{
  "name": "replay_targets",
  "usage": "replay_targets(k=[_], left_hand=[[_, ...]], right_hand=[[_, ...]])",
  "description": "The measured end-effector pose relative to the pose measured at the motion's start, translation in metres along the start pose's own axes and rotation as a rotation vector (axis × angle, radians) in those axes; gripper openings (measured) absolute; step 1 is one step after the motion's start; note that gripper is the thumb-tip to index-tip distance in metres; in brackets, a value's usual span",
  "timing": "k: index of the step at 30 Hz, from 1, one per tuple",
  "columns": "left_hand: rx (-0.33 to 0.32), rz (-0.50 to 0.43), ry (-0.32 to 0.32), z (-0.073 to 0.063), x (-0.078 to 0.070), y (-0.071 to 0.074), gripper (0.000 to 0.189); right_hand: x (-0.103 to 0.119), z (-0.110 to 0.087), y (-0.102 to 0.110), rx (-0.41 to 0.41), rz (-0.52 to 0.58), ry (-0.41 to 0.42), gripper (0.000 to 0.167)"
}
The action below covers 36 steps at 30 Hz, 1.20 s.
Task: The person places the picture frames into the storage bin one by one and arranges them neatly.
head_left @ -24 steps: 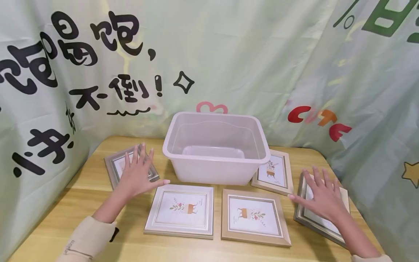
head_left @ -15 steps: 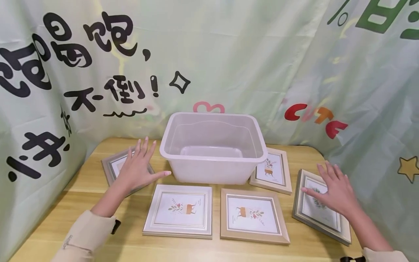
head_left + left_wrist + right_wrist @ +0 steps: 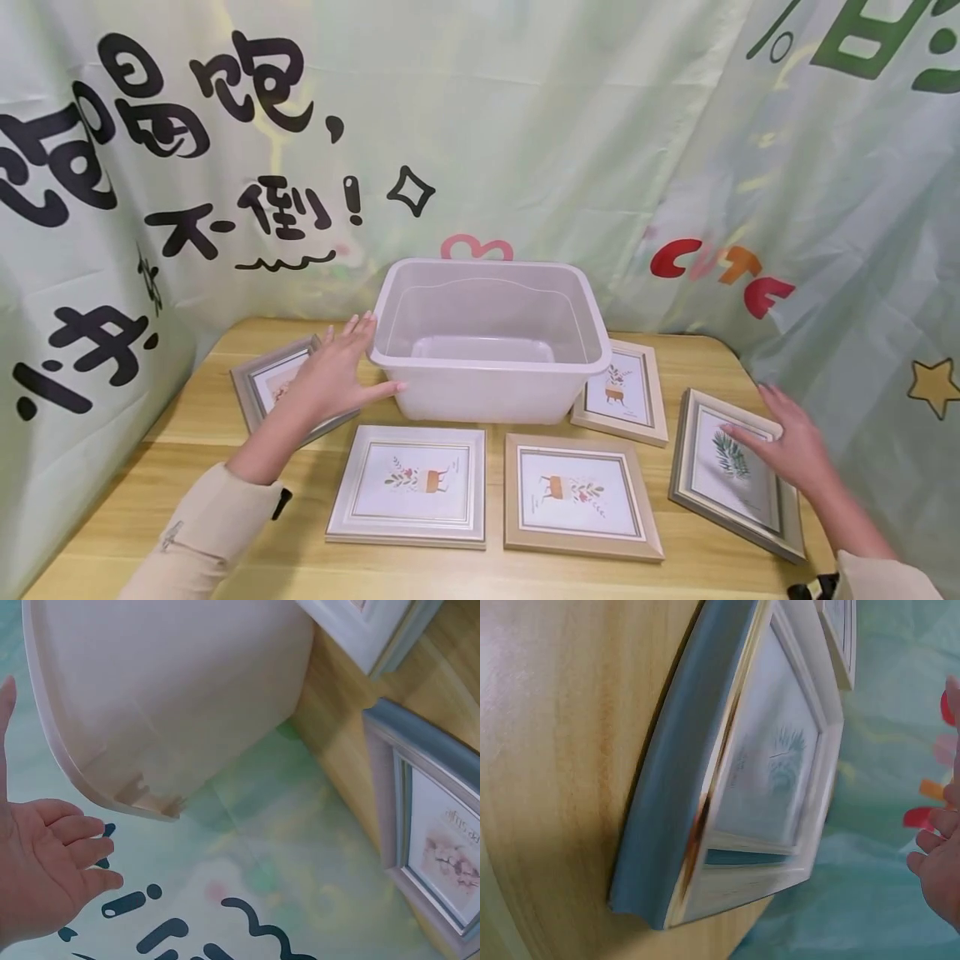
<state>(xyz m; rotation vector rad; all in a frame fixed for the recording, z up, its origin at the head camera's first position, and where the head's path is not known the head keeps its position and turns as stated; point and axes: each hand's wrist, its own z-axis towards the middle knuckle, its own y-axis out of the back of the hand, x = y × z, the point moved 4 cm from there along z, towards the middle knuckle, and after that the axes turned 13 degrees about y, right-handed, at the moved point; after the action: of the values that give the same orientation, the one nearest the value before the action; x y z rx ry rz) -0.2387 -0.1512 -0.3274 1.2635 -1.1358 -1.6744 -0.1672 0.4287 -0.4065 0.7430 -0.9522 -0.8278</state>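
Observation:
My left hand [image 3: 330, 379] is beside the left end of a pale plastic bin [image 3: 480, 392], fingers stretched out and fingertips right at its rim. It partly covers a grey picture frame [image 3: 251, 387] behind it. In the left wrist view the palm [image 3: 37, 870] faces the bin wall [image 3: 187, 682] with nothing held. My right hand [image 3: 798, 446] hovers with extended fingers over the right edge of a champagne-coloured picture frame [image 3: 731, 500] showing a green leaf print. The right wrist view has that frame [image 3: 772, 772] with the hand [image 3: 941, 862] apart from it.
A white picture frame [image 3: 408, 533] and a beige one [image 3: 585, 546] lie side by side before the bin. Another beige frame [image 3: 652, 392] sits partly behind the bin's right side. Printed curtains [image 3: 525, 150] hang round the wooden table [image 3: 420, 575].
My left hand has shifted right, off the grey frame towards the bin's rim. My right hand has drawn away to the right, uncovering more of the leaf-print frame.

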Motion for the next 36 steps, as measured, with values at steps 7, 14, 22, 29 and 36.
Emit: replay_targets(k=[7,14,22,29,36], left_hand=[[0.017,0.003,0.049,0.002,-0.004,-0.001,0.097],[0.011,0.001,0.045,0.004,-0.004,-0.003,0.092],[-0.007,0.021,0.045,0.007,-0.006,-0.003,0.09],[-0.028,0.051,0.05,0.009,-0.006,0.0,0.089],[-0.01,0.054,0.065,0.011,-0.004,-0.001,0.087]], right_hand=[[-0.022,-0.001,-0.003,-0.032,-0.031,-0.061,0.074],[-0.037,-0.003,-0.006,0.013,-0.057,-0.178,0.074],[-0.056,-0.005,-0.016,0.096,-0.042,-0.295,0.076],[-0.063,-0.002,-0.027,0.162,-0.021,-0.35,0.08],[-0.069,0.0,-0.028,0.159,-0.033,-0.345,0.08]])
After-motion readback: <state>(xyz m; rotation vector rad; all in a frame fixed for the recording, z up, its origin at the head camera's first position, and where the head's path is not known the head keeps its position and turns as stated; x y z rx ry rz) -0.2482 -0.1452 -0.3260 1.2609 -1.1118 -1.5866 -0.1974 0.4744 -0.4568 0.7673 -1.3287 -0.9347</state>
